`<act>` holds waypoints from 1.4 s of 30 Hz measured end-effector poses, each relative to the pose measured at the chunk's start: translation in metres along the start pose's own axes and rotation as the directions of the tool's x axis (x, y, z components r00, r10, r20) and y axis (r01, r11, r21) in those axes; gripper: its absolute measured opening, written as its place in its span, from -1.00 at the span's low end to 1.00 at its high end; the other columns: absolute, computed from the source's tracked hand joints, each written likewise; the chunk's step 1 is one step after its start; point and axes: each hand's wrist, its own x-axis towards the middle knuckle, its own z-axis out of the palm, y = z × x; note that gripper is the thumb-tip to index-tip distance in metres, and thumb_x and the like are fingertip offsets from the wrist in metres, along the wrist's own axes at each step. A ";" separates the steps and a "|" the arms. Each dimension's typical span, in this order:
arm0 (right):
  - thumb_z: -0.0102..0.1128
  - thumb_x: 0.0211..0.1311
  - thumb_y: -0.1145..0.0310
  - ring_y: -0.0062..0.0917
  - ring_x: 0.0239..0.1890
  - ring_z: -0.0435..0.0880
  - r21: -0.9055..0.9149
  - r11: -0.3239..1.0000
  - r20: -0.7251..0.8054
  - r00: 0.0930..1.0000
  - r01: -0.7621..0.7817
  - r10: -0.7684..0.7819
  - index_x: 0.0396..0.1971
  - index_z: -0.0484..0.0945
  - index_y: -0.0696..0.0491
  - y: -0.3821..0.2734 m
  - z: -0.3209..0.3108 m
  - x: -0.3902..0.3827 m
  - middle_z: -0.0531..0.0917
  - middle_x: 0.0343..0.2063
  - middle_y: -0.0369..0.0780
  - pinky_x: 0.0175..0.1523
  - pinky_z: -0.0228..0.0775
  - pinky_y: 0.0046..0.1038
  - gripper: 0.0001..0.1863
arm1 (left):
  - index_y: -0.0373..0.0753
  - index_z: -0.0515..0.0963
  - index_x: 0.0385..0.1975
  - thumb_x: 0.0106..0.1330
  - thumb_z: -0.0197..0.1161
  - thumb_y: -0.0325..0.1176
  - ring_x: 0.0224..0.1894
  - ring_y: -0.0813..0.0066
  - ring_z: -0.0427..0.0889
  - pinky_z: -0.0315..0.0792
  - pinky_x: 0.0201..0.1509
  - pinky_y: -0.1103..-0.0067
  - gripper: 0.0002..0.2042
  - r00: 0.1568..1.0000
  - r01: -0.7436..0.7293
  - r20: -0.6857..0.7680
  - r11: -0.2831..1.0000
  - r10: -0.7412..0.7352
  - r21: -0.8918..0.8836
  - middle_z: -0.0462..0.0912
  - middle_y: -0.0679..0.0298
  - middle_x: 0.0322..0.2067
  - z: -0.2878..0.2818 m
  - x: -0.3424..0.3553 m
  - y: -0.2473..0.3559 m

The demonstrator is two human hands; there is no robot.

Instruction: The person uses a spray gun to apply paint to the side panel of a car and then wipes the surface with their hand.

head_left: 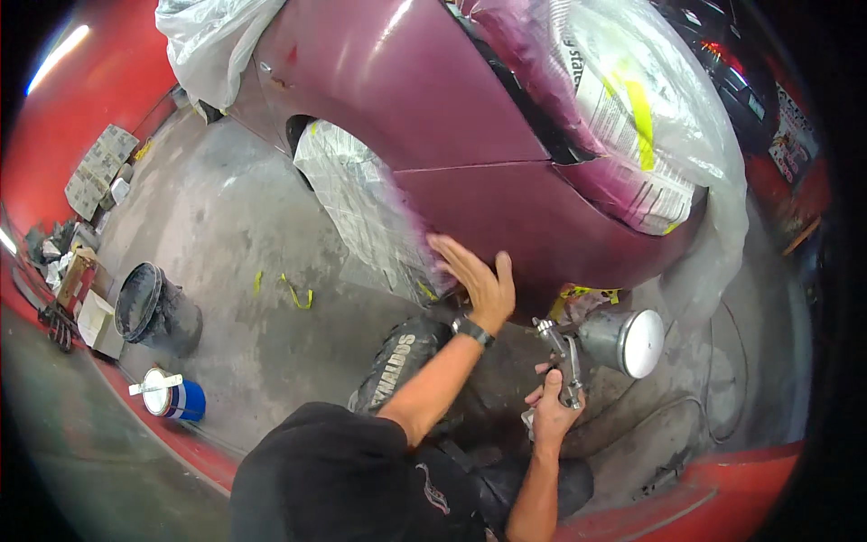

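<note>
A car with a satin plum-purple body point(470, 203) fills the upper middle. Beside its lower edge is my left hand point(483, 285), fingers stretched out and a watch point(473, 332) on the wrist. Its fingertips overlap the purple-dusted edge of the masking paper point(357, 203) over the wheel; I cannot tell whether they touch. My right hand point(553, 417) is wrapped round the handle of a metal spray gun point(571, 361), held low in front of the car. The gun's grey cup point(603, 340) has a white lid point(643, 344) and lies tilted sideways.
Newspaper point(623, 117) with yellow tape and clear plastic sheeting point(713, 163) covers the car's upper right. A hose point(700, 402) trails over the floor at right. At left stand a black bucket point(181, 321), a blue can point(190, 401) and a box point(97, 325).
</note>
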 end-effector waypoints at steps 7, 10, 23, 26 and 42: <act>0.24 0.37 0.14 -0.68 -0.68 0.51 0.017 0.996 0.062 0.995 0.083 -0.084 -0.19 0.58 0.19 -0.014 0.002 0.000 0.70 -0.33 -0.24 -0.56 0.33 -0.58 -0.64 | -0.55 -0.29 0.45 0.46 0.02 -0.03 0.54 -0.22 -0.48 -0.50 0.50 -0.06 -0.12 0.982 -0.115 -0.141 0.990 0.126 0.082 -0.43 -0.35 0.46 -0.042 0.119 0.033; 0.24 0.37 0.14 -0.68 -0.69 0.51 0.018 0.994 0.073 0.992 0.104 -0.105 -0.20 0.58 0.20 -0.014 0.005 -0.001 0.69 -0.35 -0.24 -0.57 0.33 -0.58 -0.64 | -0.56 -0.30 0.44 0.41 0.08 -0.02 0.52 -0.31 -0.49 -0.51 0.48 -0.09 -0.08 0.965 -0.259 0.010 0.945 0.263 0.197 -0.43 -0.40 0.45 -0.029 0.074 0.034; 0.26 0.36 0.20 -0.70 -0.67 0.51 0.017 0.996 0.060 0.995 0.084 -0.085 -0.23 0.59 0.18 -0.008 0.000 -0.014 0.69 -0.43 -0.27 -0.62 0.26 -0.60 -0.70 | -0.50 -0.31 0.47 0.41 0.02 0.09 0.53 -0.26 -0.45 -0.53 0.47 -0.11 -0.06 0.940 -0.339 0.009 0.934 0.340 0.115 -0.38 -0.27 0.49 -0.044 0.103 0.031; 0.24 0.34 0.27 -0.73 -0.68 0.48 0.010 0.999 0.012 0.999 -0.034 0.034 -0.20 0.62 0.15 -0.013 0.003 -0.013 0.65 -0.51 -0.33 -0.65 0.25 -0.59 -0.76 | -0.52 -0.32 0.46 0.42 -0.01 0.04 0.54 -0.25 -0.46 -0.51 0.47 -0.10 -0.09 0.947 -0.321 0.035 0.940 0.319 0.116 -0.39 -0.30 0.48 -0.022 0.057 0.008; 0.22 0.39 0.10 -0.66 -0.72 0.48 -0.040 0.992 -0.109 0.988 -0.116 0.111 -0.24 0.65 0.18 0.028 0.013 0.010 0.71 -0.43 -0.27 -0.57 0.29 -0.55 -0.62 | -0.57 -0.04 0.40 0.41 0.11 -0.08 0.51 -0.23 -0.12 -0.04 0.47 -0.05 -0.20 0.543 -0.107 0.830 0.970 -0.126 0.217 -0.07 -0.32 0.44 -0.043 -0.147 -0.068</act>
